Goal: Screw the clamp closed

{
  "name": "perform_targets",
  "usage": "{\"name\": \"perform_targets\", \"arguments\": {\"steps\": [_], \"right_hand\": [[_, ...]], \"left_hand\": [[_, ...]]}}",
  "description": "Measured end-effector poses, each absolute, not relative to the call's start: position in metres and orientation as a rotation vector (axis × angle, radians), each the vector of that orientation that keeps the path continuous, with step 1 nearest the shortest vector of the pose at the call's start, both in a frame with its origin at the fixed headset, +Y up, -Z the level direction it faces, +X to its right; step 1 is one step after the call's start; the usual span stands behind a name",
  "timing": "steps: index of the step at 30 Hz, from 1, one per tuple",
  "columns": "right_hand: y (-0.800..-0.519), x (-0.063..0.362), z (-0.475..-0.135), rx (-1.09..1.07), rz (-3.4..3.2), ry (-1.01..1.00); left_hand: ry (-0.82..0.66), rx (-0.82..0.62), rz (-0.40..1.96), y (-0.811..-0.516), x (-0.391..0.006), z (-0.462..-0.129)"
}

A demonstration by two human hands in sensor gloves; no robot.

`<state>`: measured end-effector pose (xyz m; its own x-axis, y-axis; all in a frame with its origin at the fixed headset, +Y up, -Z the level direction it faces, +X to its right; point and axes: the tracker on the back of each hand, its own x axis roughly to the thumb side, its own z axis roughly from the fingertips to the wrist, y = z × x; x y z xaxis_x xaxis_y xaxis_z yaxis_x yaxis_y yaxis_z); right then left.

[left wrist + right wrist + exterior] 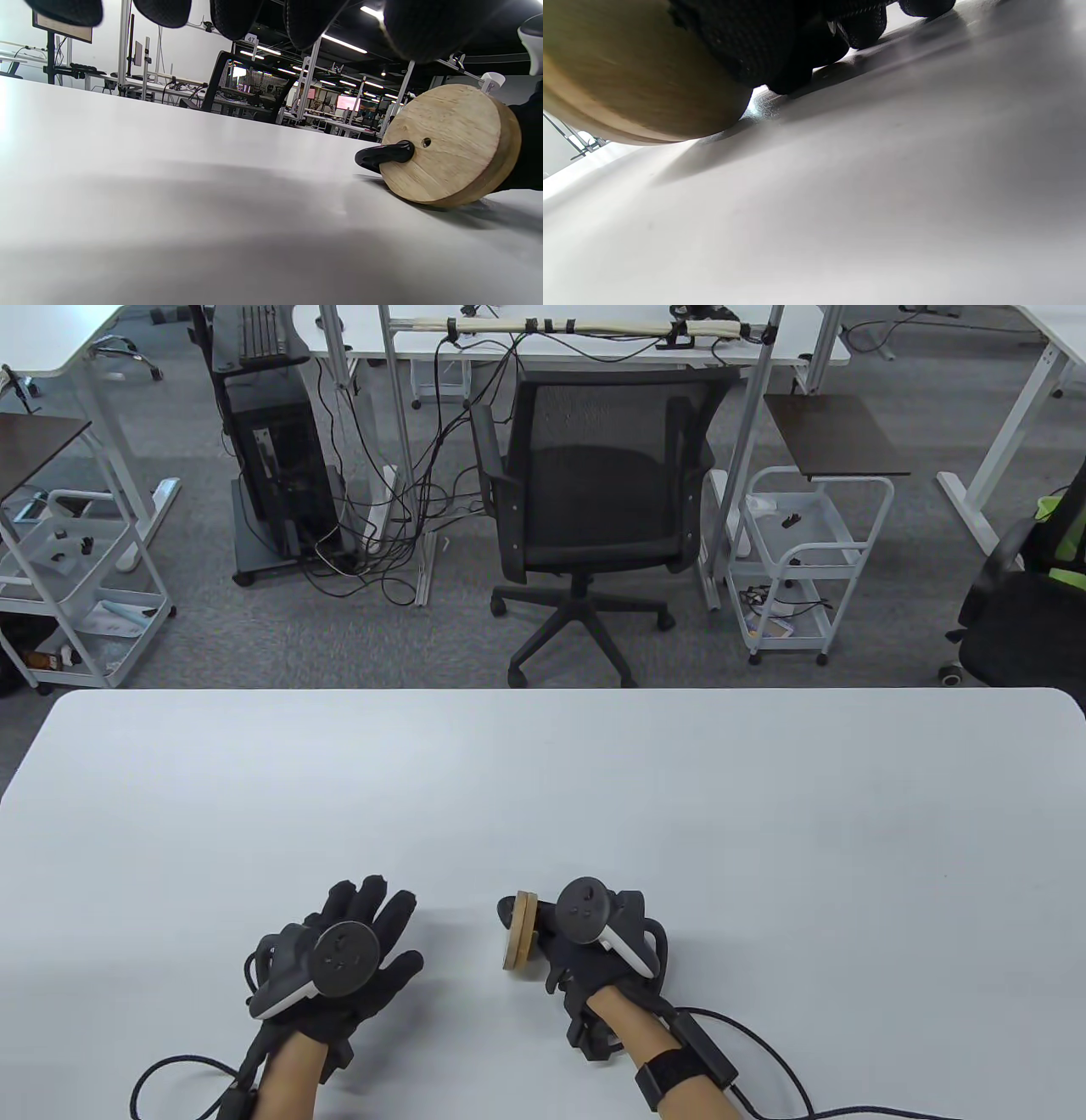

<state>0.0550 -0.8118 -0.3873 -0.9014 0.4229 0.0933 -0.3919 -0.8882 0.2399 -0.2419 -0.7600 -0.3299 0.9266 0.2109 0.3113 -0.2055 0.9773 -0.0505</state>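
The clamp (519, 933) is two round wooden discs standing on edge on the white table (543, 780), with a black knob (505, 910) on its left face. My right hand (585, 950) grips the clamp from its right side and holds it upright. In the left wrist view the clamp (449, 144) shows its flat wooden face, with the black knob (384, 154) sticking out to the left. In the right wrist view the wooden disc (628, 84) fills the top left, blurred, against my gloved fingers (780, 46). My left hand (356, 950) is open, fingers spread, left of the clamp and apart from it.
A black office chair (585, 500) stands beyond the table's far edge. White trolleys (802, 560) and a computer stand with cables (280, 466) are on the floor behind. Glove cables (764, 1069) trail off the table's near edge.
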Motion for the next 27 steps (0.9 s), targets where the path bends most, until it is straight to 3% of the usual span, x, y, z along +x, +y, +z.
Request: {"name": "perform_targets", "arguments": {"steps": [5, 15, 23, 27], "right_hand": [[-0.814, 0.059, -0.389, 0.22, 2.662, 0.346], [-0.802, 0.082, -0.379, 0.338, 2.62, 0.203], [-0.775, 0.129, -0.365, 0.382, 2.653, 0.058], [-0.763, 0.157, -0.356, 0.384, 2.674, 0.038]], "left_hand": [[-0.283, -0.017, 0.257, -0.761, -0.252, -0.327], [-0.26, 0.019, 0.282, -0.76, -0.263, -0.326], [-0.223, 0.058, 0.298, -0.762, -0.274, -0.326], [-0.223, -0.006, 0.276, -0.766, -0.27, -0.329]]}}
